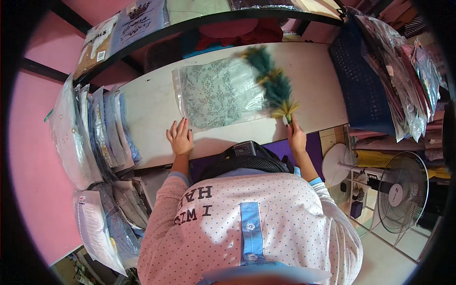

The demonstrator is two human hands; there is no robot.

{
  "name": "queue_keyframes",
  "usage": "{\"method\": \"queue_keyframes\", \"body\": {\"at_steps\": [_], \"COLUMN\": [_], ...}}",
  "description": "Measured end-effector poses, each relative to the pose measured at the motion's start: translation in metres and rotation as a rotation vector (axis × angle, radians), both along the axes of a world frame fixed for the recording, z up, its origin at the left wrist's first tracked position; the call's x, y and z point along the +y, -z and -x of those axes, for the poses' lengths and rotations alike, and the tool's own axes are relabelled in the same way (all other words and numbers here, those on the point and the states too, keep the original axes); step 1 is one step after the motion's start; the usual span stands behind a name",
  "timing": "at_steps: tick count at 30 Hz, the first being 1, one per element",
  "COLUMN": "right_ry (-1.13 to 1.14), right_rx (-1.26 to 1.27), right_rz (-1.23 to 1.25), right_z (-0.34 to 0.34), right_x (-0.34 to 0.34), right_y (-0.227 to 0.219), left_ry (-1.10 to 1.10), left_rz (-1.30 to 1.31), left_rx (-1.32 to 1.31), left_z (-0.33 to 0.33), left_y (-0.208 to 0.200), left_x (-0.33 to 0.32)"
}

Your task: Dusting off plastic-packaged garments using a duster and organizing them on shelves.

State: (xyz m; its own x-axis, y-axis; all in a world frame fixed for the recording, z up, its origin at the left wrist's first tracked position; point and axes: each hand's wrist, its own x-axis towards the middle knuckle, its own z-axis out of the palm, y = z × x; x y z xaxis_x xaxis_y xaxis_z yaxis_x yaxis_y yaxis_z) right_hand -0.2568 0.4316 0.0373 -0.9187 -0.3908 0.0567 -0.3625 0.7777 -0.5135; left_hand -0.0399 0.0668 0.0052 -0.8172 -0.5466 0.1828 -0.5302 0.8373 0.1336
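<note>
A clear plastic bag (251,92) lies flat on the white table, with a folded pale green patterned cloth (209,95) inside its left part. My left hand (180,137) rests on the tabletop just below the bag's lower left corner, fingers spread and holding nothing. In my right hand (297,135) is the handle end of a feather duster (277,88), green and yellow and fluffy. The duster reaches up and to the left, over the bag's right edge. Whether its feathers touch the plastic I cannot tell.
Bagged garments (107,128) stand in a row at the table's left end. A dark blue perforated basket (354,71) of packaged clothes stands on the right. Behind runs a black-framed shelf (190,24) with more packages. A standing fan (396,192) is at the lower right.
</note>
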Motion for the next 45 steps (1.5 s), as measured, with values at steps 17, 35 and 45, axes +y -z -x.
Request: {"method": "queue_keyframes", "body": {"at_steps": [17,35,45], "right_ry": [-0.314,-0.376,0.421], "right_rx": [0.101,0.083,0.014], "right_rz": [0.104,-0.005,-0.236], "right_z": [0.003,-0.001,0.081], "right_x": [-0.102,-0.058,0.021], "right_y": [-0.032,-0.010,0.012], "left_ry": [0.022,0.027,0.010], "left_rz": [-0.025,-0.038,0.073], "left_rx": [0.070,0.051,0.018], "left_z": [-0.001,-0.003,-0.001], "left_y": [0.002,0.001,0.010], "left_x": [-0.004,-0.004,-0.005]}}
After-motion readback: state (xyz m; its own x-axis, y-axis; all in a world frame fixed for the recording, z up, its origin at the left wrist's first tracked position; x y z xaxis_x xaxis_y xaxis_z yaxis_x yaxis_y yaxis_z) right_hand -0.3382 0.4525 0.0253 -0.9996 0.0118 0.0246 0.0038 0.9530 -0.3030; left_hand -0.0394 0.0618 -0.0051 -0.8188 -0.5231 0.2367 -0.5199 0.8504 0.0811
